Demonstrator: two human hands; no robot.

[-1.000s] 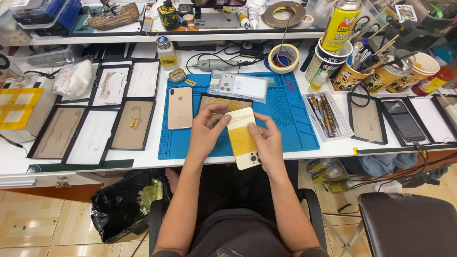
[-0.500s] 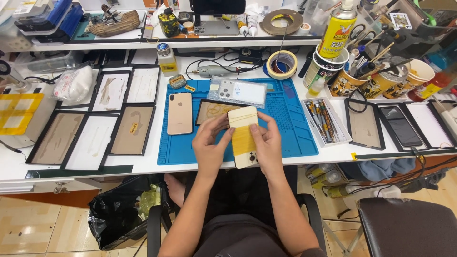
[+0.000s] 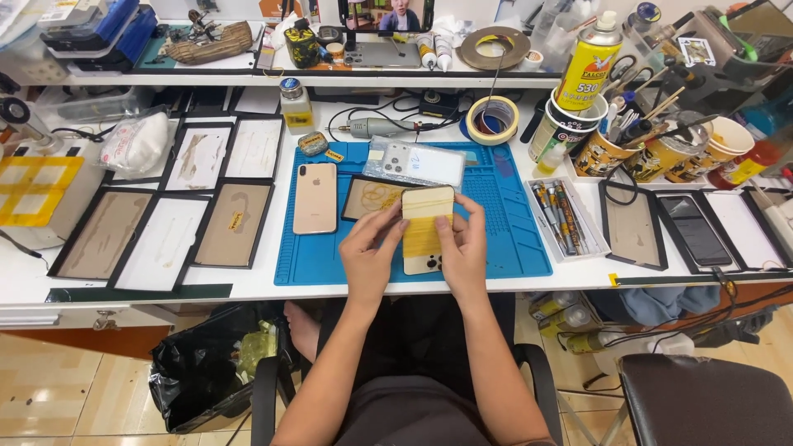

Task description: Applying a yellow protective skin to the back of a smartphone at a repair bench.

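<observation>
Head view: both hands (image 3: 417, 252) round phone (image 3: 426, 223).

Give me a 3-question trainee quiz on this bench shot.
1. True or false: both hands hold the phone wrapped in rubber bands.
2. What lies left of the held phone on the blue mat? A) gold phone B) tape roll C) spray can
3. Fill in: the held phone's camera end points toward the ____.

Key
1. True: left hand and right hand grip its sides.
2. A, the gold phone, back up.
3. Person; the lenses sit at the near end.
</observation>
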